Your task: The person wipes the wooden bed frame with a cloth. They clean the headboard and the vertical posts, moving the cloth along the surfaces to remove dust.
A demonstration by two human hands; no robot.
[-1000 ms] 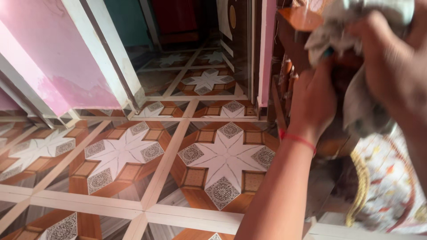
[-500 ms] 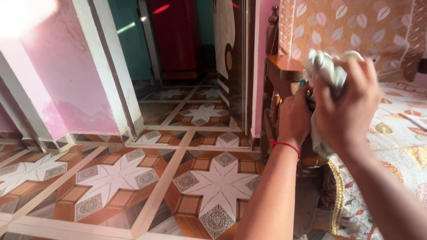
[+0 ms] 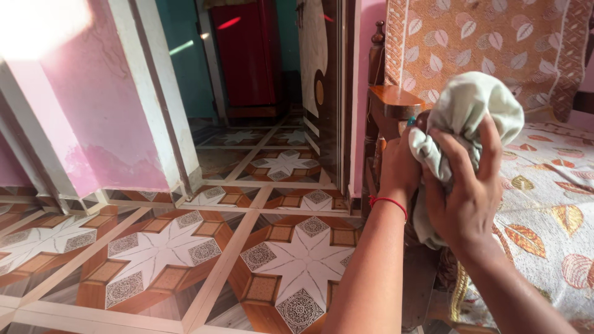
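A crumpled pale grey-green cloth [image 3: 465,114] is held bunched in the right hand [image 3: 463,196], whose grip is closed around the lower folds while the upper part balloons above the fingertips [image 3: 489,143]. The cloth is pressed against the top of a polished brown wooden bedpost [image 3: 396,102], at the near corner of the bed frame. The left hand [image 3: 399,166], marked by a red thread bracelet [image 3: 388,202] at the wrist, is laid against the post just behind the cloth; its grip is largely hidden, so whether it clasps the wood or only steadies it cannot be told, though a steadying hold seems likely.

The step in hand is judged to be the wiping of the post's rounded top and upper edge. The next move would call for the cloth to be drawn down or around the carved part of the post, with pressure kept even and the left hand shifted clear of the wiped surface.

To the right, a cream bedspread with orange leaf prints [image 3: 550,192] is spread over the bed, and an orange leaf-patterned cover [image 3: 495,43] hangs behind it. To the left, a star-patterned tiled floor [image 3: 185,247] runs past a pink wall [image 3: 105,124] towards a red cabinet [image 3: 247,55].
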